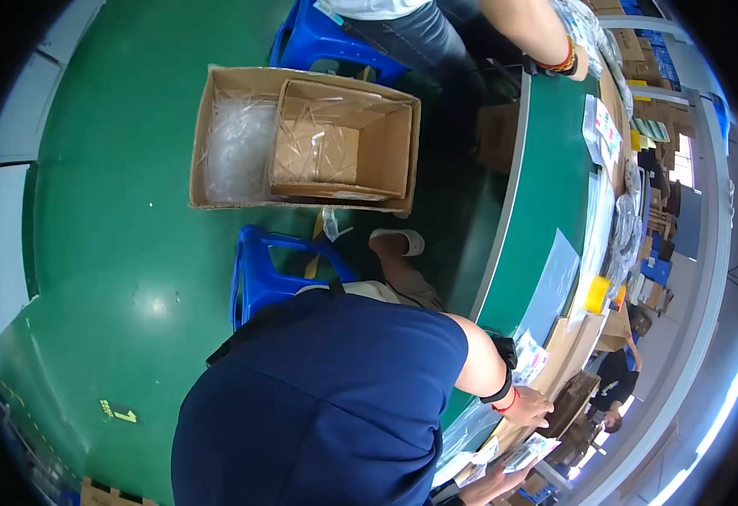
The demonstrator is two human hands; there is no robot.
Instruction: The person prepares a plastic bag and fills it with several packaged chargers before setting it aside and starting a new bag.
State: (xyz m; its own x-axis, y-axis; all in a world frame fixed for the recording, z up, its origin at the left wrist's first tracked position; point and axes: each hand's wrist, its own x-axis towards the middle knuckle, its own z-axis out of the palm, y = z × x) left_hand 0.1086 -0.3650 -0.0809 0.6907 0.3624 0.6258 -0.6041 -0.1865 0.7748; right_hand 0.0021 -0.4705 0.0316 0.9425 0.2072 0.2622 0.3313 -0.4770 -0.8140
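My left hand [527, 409], with a red cord and a black band at the wrist, reaches over brown cardboard [584, 337] along the bench. Its bent fingers are slightly apart, the tips near the cardboard edge, and nothing shows in them. Closer to the lower edge, my right hand [493, 485] is partly cut off. It grips a clear plastic packet [531, 453] with pale contents I cannot make out. A white printed packet [529, 361] rests beside my left wrist. My navy sleeve and shoulder fill the lower middle.
The green bench [546, 169] runs along the right, with a yellow tape roll [598, 295] and clear bags [626, 223]. A large carton [200, 148] holds a smaller box [386, 152] and clear plastic. Blue stools [259, 266] flank it. A co-worker's hand [579, 63] is at the far bench.
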